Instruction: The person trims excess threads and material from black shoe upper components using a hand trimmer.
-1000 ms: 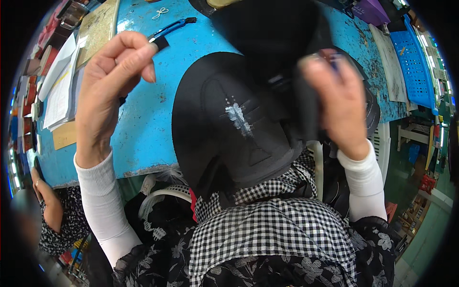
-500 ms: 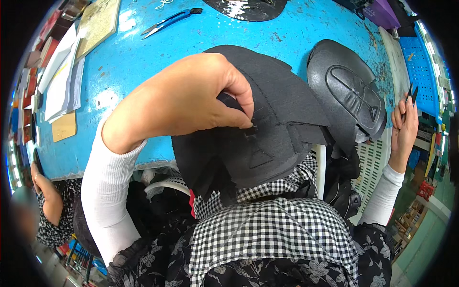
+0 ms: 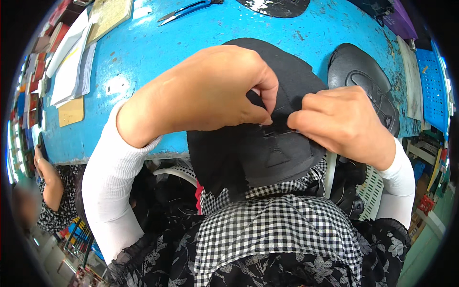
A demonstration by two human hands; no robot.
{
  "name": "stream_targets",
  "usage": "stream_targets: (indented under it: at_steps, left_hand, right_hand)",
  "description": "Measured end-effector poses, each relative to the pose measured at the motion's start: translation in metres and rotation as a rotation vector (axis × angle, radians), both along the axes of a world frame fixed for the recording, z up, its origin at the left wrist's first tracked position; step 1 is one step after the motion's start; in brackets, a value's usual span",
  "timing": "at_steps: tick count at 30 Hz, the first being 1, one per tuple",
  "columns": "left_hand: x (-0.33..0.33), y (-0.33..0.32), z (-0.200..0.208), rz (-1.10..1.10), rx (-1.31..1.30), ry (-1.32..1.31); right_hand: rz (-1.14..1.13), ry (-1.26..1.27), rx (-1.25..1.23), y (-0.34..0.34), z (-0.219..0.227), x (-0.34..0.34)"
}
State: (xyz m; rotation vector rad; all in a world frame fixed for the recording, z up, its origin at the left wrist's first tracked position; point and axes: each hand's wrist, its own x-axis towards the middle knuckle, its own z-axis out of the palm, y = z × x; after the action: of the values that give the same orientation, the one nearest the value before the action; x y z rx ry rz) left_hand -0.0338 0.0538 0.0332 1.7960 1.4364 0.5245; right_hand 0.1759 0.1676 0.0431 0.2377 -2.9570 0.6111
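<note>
A black shoe upper (image 3: pixel 282 158) with stitched lines is held up over my lap, in front of the table edge. My left hand (image 3: pixel 215 88) reaches across it from the left, thumb and fingers pinched on its middle. Close beside those fingertips, my right hand (image 3: pixel 339 124) is closed, knuckles up, against the right part of the upper. The black pointed snips it held a moment earlier are hidden by the fingers and the dark material. A second black upper (image 3: pixel 361 67), with a shiny face, lies on the table behind my right hand.
The blue table (image 3: pixel 158 62) carries blue-handled scissors (image 3: pixel 186 10), a shiny black piece (image 3: pixel 277 5) and papers (image 3: pixel 74 71). A blue perforated basket (image 3: pixel 432 91) stands at the far right. A pale green crate (image 3: pixel 370 191) is below. Another person's arm (image 3: pixel 50 186) shows at left.
My right hand has come in from the far right, where it held black snips up, to the upper beside my left fingers. The view has shifted slightly; my left hand keeps its pinch.
</note>
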Motion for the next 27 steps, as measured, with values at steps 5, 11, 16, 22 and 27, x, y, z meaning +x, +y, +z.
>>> stream_targets:
  at_steps: [5,11,16,22,27]
  left_hand:
    - [-0.001,0.005,0.005,0.015,0.168,0.239]
    - [-0.019,0.008,0.011,0.018,-0.091,0.074]
    - [-0.017,0.012,0.014,0.006,-0.061,0.158]
    - [-0.024,0.010,0.013,-0.050,-0.086,0.130]
    - [-0.028,0.005,0.008,0.001,-0.054,0.076]
  right_hand:
    - [0.121,-0.139,-0.189,0.015,0.002,-0.002]
    - [-0.063,-0.089,-0.100,0.007,-0.002,-0.010]
    - [-0.173,-0.079,0.045,0.002,0.001,-0.016]
    - [-0.281,-0.152,-0.009,0.010,0.007,-0.019]
    - [-0.242,-0.111,-0.015,0.005,-0.001,-0.036]
